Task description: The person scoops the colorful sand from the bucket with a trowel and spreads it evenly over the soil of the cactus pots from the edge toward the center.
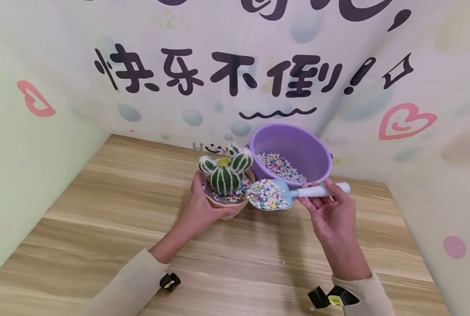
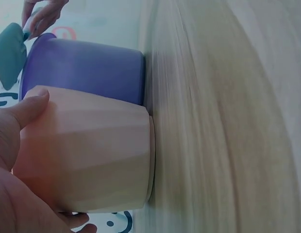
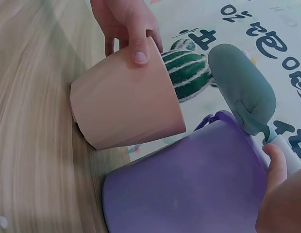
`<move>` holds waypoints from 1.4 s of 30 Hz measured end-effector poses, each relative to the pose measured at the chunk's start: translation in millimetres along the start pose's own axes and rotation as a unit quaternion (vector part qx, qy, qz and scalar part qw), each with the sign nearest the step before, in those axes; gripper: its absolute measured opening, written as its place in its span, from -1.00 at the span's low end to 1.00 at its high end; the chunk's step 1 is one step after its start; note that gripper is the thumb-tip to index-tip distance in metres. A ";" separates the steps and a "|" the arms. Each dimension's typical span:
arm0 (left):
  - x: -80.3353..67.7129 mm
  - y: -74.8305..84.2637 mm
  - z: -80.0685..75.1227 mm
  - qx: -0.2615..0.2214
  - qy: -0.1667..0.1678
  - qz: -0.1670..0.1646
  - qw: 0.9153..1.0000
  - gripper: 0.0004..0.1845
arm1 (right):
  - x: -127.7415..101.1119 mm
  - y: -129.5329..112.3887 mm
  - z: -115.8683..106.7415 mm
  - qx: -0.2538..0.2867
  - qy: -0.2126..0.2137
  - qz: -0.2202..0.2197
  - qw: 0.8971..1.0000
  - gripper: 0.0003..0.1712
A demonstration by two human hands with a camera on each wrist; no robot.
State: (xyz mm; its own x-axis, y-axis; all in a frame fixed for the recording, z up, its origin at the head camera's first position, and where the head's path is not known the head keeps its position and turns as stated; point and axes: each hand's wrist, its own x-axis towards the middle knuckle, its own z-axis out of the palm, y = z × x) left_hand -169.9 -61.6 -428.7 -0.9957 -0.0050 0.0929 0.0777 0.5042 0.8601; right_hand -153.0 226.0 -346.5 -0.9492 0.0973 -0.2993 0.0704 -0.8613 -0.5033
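Observation:
My left hand (image 1: pixel 199 204) grips the side of a peach flower pot (image 2: pixel 87 150), its thumb near the front of the rim. In the pot stands a green knitted cactus (image 1: pixel 226 180) with white stripes, and multicoloured pebbles lie around its base. My right hand (image 1: pixel 335 213) holds the white handle of a small light-blue shovel (image 1: pixel 292 193). The shovel's scoop carries a heap of multicoloured pebbles (image 1: pixel 267 194) and reaches close to the pot's right rim. Just behind the shovel stands a purple bucket (image 3: pixel 189 179) with more pebbles in its bottom.
Pot and bucket stand side by side on a wood-grain table (image 1: pixel 112 206), near its back edge. A printed cloth (image 1: pixel 219 101) with dark characters hangs behind. A few stray pebbles (image 1: pixel 283 263) lie on the tabletop toward the front.

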 end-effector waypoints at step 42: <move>3.0 -12.9 4.2 -0.024 0.011 0.041 0.999 0.43 | -0.3 31.4 -9.2 -0.062 -0.015 -0.077 0.995 -0.88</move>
State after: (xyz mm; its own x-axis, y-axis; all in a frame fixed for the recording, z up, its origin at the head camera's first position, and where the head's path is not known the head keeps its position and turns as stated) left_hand -174.1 -64.5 -441.6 -0.9844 0.0153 0.1750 0.1623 0.4614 0.8722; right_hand -147.6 203.5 -369.7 -0.9603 0.2063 -0.1880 -0.0402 -0.7687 -0.6383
